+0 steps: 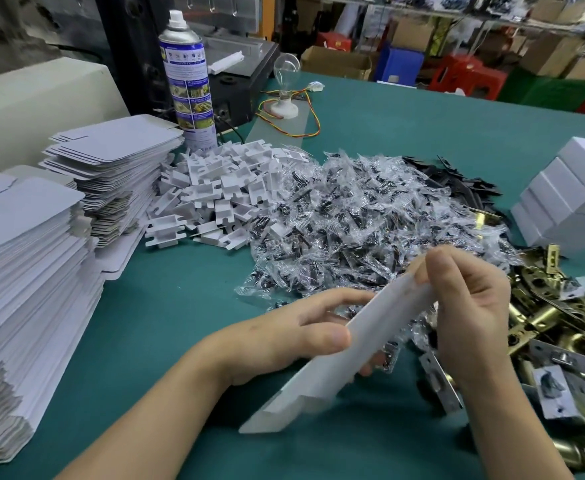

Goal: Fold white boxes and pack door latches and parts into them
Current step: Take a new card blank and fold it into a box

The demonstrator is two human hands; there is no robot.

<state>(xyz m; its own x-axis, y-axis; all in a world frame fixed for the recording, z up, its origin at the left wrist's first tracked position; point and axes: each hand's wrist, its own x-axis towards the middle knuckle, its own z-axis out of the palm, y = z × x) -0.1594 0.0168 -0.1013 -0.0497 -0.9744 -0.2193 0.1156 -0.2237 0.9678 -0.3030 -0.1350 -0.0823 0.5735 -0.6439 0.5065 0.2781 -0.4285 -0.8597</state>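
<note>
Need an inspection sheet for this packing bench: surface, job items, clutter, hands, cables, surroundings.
Surface: green table, largely covered by piles.
Job's things: flat box blanks stacked left; white plastic parts; bagged screws; brass latches right; folded boxes far right.
Clutter: spray can; light bulb on a base.
Hands: left hand and right hand both grip one partly folded white box.
Cables: red-yellow wire from the bulb; black cable beside the can.
Surroundings: beige machine left; cartons and red stools behind the table.
</note>
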